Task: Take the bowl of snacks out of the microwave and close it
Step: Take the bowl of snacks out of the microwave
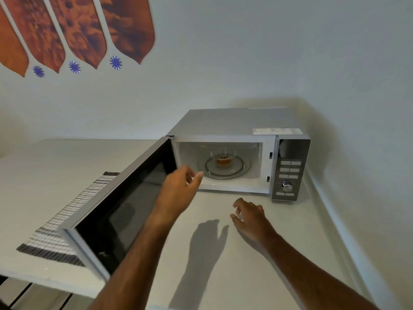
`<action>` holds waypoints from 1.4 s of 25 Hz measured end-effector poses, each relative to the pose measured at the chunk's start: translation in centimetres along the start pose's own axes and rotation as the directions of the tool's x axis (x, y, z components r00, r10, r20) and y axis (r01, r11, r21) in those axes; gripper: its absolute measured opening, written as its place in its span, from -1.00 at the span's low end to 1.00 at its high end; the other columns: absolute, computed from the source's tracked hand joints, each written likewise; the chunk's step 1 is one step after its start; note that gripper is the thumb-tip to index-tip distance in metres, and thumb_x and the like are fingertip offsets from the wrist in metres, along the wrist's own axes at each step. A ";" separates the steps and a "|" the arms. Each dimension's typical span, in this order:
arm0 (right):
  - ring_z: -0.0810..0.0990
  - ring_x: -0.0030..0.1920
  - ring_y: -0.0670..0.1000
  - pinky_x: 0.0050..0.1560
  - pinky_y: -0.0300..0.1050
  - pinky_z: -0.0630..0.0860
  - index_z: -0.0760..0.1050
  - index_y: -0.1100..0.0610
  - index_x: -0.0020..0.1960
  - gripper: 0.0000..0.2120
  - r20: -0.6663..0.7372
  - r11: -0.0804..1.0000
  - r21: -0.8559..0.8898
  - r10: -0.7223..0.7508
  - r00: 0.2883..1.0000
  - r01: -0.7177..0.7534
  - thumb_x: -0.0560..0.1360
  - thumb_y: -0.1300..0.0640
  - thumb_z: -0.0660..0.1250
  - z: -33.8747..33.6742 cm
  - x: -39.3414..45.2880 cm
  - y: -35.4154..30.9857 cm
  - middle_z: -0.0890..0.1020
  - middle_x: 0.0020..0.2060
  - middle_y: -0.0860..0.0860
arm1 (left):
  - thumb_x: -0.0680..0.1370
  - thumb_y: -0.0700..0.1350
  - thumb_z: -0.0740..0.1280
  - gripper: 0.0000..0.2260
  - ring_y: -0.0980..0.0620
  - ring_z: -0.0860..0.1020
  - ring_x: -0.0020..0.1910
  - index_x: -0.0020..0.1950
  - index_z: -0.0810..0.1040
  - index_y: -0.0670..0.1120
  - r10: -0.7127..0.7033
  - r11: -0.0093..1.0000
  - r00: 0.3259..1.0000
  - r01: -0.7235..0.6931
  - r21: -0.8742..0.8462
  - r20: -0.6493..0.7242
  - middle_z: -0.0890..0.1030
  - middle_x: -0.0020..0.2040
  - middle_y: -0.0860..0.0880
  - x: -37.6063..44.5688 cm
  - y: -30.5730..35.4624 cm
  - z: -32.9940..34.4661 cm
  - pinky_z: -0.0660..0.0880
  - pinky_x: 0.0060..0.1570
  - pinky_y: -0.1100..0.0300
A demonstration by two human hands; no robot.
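A silver microwave point(241, 121) stands on the white counter against the wall, its door point(116, 211) swung wide open to the left. Inside, a clear glass bowl point(223, 155) with orange-brown snacks at its bottom sits in the middle of the glass turntable point(242, 166). My left hand point(178, 189) hovers at the lower left of the microwave's opening, fingers apart, holding nothing. My right hand point(250, 217) hangs above the counter in front of the microwave, fingers spread, also holding nothing. Neither hand touches the bowl.
A striped grey-and-white placemat point(67, 220) lies on the counter point(245, 265) left of the door, partly hidden behind it. The microwave's control panel point(289, 173) with buttons and a dial is on its right side. The wall runs close along the right.
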State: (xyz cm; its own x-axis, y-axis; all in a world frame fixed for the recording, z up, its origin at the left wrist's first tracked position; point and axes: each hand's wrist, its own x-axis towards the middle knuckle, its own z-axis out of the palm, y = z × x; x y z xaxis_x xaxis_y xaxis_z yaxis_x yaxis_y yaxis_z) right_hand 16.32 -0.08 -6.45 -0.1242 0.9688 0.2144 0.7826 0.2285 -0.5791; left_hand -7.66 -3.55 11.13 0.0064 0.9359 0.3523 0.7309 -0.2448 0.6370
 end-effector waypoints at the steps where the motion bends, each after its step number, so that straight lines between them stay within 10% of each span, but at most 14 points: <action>1: 0.54 0.10 0.03 0.15 0.07 0.54 0.39 -0.19 0.20 -0.76 0.006 1.000 0.020 0.018 1.000 -0.018 0.58 -0.21 0.28 0.1 0.9 0.0 0.60 -0.02 -0.19 | 0.65 0.28 0.25 -0.66 0.06 0.64 -0.11 0.00 0.56 0.02 -0.025 0.999 0.999 0.026 -0.030 0.020 0.65 -0.10 0.05 1.1 -1.0 2.1 0.57 -0.17 0.09; 11: 0.69 -0.03 0.02 -0.04 0.01 0.63 0.49 -0.24 0.07 -0.93 0.016 0.758 0.605 0.296 0.955 -0.245 0.60 -0.13 0.33 -0.6 15.3 0.0 0.71 -0.03 -0.01 | 0.70 0.21 0.20 -0.60 -0.10 0.67 0.07 0.17 0.62 -0.08 -0.291 0.889 0.949 0.315 -0.333 0.119 0.70 0.05 -0.11 16.9 -7.1 15.2 0.55 0.05 0.06; 16: 0.67 -0.22 0.02 -0.19 -0.02 0.60 0.51 -0.07 0.27 -0.74 -0.101 0.797 0.537 0.386 0.917 -0.276 0.63 -0.13 0.31 -0.7 22.1 1.0 0.71 -0.15 0.14 | 0.69 0.22 0.19 -0.54 -0.23 0.60 0.29 0.41 0.57 -0.06 -0.387 0.847 0.901 0.431 -0.311 0.197 0.63 0.36 -0.16 24.5 -8.6 18.5 0.43 0.14 0.12; 20: 0.69 -0.24 0.13 -0.05 0.16 0.70 0.58 0.09 0.10 -0.72 -0.084 0.693 0.648 0.478 0.874 -0.317 0.62 -0.13 0.37 -1.1 25.9 2.6 0.68 -0.25 0.07 | 0.69 0.08 0.31 -0.64 -0.19 0.52 0.43 0.46 0.56 -0.01 -0.325 0.921 0.927 0.356 -0.160 0.189 0.56 0.49 -0.13 28.3 -10.1 20.9 0.31 0.16 0.23; 26: 0.46 -0.71 -0.12 -0.65 -0.32 0.37 0.42 0.09 -0.20 -0.67 0.057 0.598 0.660 0.563 0.824 -0.454 0.64 -0.06 0.36 -0.8 28.5 3.1 0.51 -0.63 -0.03 | 0.74 -0.07 0.28 -0.57 -0.16 0.32 0.61 0.60 0.41 -0.14 -0.180 0.974 0.966 0.202 -0.104 0.185 0.37 0.63 -0.14 28.8 -11.7 22.8 0.19 0.54 0.12; 35: 0.62 -0.59 -0.08 -0.59 -0.27 0.51 0.61 0.07 -0.10 -0.72 0.084 0.601 0.708 0.450 0.889 -0.371 0.70 -0.03 0.27 -1.6 25.7 1.6 0.74 -0.46 0.02 | 0.75 -0.08 0.23 -0.71 -0.26 0.60 0.30 0.31 0.63 -0.21 -0.334 0.922 0.935 0.351 -0.164 0.123 0.64 0.33 -0.27 26.2 -10.1 22.1 0.39 0.13 0.17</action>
State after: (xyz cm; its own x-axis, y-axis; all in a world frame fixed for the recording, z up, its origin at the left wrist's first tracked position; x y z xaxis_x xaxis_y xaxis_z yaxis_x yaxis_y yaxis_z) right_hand 15.41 25.04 -0.63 0.1902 0.9723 -0.1359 0.0838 -0.1540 -0.9845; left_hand 0.15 29.01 -1.23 -0.1539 0.9876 0.0322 0.5640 0.0610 0.8235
